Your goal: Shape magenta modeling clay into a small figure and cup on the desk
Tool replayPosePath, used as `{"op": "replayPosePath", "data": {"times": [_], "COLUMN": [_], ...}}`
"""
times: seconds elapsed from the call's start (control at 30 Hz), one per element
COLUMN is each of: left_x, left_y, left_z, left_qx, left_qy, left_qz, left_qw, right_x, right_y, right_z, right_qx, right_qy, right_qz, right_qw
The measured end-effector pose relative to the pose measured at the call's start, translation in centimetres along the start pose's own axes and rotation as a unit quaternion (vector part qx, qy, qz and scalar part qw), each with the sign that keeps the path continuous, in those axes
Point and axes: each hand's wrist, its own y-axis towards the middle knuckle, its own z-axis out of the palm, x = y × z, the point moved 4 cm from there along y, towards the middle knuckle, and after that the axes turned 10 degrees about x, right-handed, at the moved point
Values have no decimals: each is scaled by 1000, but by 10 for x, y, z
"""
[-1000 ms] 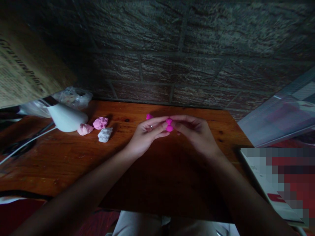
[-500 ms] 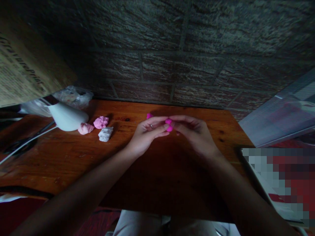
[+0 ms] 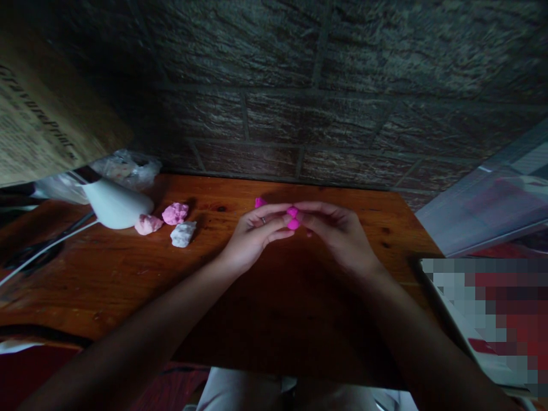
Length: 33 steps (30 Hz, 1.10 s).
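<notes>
Between my fingertips is a small bright pink piece of modelling clay (image 3: 293, 224), pinched in at its middle. My left hand (image 3: 256, 233), with a ring on one finger, grips it from the left side. From the other side my right hand (image 3: 338, 231) presses on the same piece with thumb and forefinger. Behind my left fingers another bright pink bit (image 3: 260, 202) lies on the table, partly hidden. Farther left rest a pink lump (image 3: 175, 213), a paler pink lump (image 3: 148, 224) and a white lump (image 3: 184, 234).
A white lamp base (image 3: 115, 204) with a cord stands on the wooden table (image 3: 128, 274) at left. Crumpled clear plastic (image 3: 128, 168) lies behind it, below a printed brown paper sheet (image 3: 47, 108). A stone-patterned wall (image 3: 274, 114) closes off the back.
Both hands stay nearly where they were, still on the pink clay. My fingertips have shifted only very slightly around it. The lumps on the table have not moved.
</notes>
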Motion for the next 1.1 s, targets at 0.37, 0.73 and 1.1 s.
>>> {"op": "replayPosePath", "data": {"times": [0.37, 0.73, 1.1], "left_x": [-1, 1, -1], "left_y": [0, 1, 0], "left_z": [0, -2, 1], "left_qx": [-6, -13, 5], "left_qy": [-6, 6, -12], "left_qz": [0, -8, -16], "left_qw": [1000, 1000, 1000], "right_x": [1, -1, 1], "right_y": [0, 0, -1], "right_z": [0, -1, -1], "right_qx": [-7, -5, -8], "right_qy": [2, -2, 10], "right_qz": [9, 23, 21], "right_qw": [1000, 1000, 1000]}}
